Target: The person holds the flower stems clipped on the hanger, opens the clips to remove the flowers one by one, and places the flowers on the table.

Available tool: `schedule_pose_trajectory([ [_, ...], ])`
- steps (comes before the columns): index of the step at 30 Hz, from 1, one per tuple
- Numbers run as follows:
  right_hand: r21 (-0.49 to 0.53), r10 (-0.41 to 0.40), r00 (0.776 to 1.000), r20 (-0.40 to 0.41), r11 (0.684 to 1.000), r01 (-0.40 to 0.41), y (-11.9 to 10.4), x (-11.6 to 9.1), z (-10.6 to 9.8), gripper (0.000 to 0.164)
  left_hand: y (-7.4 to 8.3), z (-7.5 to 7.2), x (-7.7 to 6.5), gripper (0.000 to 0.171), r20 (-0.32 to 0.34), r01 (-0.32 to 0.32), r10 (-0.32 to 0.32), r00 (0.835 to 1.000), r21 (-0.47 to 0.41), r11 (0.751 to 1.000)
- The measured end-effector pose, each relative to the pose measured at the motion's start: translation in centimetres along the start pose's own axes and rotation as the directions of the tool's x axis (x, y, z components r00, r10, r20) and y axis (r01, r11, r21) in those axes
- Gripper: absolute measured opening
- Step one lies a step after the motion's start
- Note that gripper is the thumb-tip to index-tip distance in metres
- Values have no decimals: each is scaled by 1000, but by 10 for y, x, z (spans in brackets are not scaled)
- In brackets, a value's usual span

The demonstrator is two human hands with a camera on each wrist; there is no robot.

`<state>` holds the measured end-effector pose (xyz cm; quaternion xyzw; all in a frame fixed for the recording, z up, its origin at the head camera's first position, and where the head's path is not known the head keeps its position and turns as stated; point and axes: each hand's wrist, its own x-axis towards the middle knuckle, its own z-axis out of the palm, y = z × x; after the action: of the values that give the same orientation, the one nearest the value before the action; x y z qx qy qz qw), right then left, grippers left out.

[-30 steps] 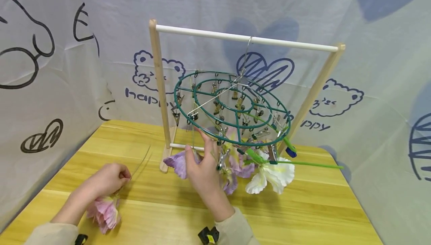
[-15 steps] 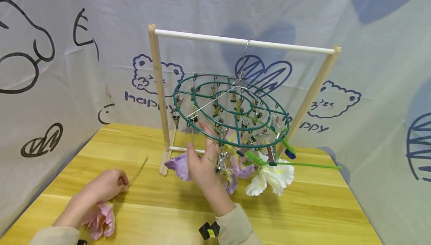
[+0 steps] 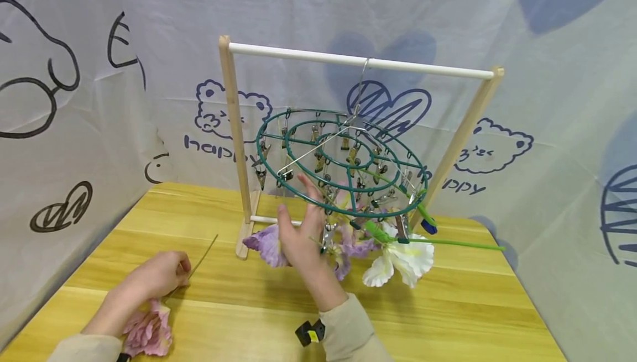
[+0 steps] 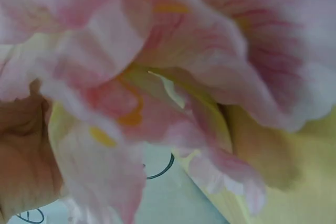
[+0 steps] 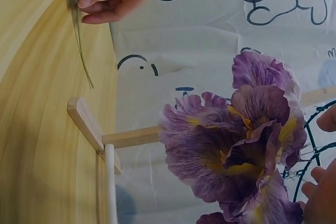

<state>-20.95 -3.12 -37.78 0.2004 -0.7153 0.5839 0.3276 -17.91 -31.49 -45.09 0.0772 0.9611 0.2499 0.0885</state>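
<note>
Left of the green hanger (image 3: pixel 350 188), the left hand (image 3: pixel 161 273) pinches the stem (image 3: pixel 203 258) of the pink flower (image 3: pixel 149 330), while the right hand (image 3: pixel 301 243), spread beside the hanger, might bump it and shake down the purple flower (image 3: pixel 269 245) below.

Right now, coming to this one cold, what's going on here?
A person is handling artificial-looking flowers at a table. The left hand holds a pink flower by its stem. The right hand is raised by the near edge of a green round clip rack, thumb and index finger spread, next to a purple flower. The rack hangs from a white bar. A white flower is under its right side. The pink flower is not on the rack.
</note>
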Motion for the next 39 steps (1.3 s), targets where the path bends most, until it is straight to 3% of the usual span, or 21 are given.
schedule_pose_trajectory([
  [5,-11,1,1000,-30,1000,-2,0,2,3,64,12,-9,-2,15,-56,-3,4,998,13,1000],
  [11,-33,-12,999,-49,999,11,0,3,5,63,34,-17,-7,22,-161,-40,34,986,-40,998],
  [20,-67,99,995,-33,993,-101,-1,4,5,59,73,-30,-9,27,-370,-118,66,927,-118,986],
  [24,-58,103,994,-48,993,-106,0,6,6,53,93,-34,-10,30,-419,-137,53,906,-174,975],
  [29,-75,104,993,-52,991,-107,2,9,6,52,117,-33,-4,32,-448,-196,49,893,-288,937],
  [33,-106,106,994,-30,988,-109,1,12,4,52,127,-28,8,34,-477,-242,43,878,-365,899],
  [39,-151,115,993,14,982,-112,0,15,4,50,133,-16,33,36,-497,-304,24,868,-492,816],
])
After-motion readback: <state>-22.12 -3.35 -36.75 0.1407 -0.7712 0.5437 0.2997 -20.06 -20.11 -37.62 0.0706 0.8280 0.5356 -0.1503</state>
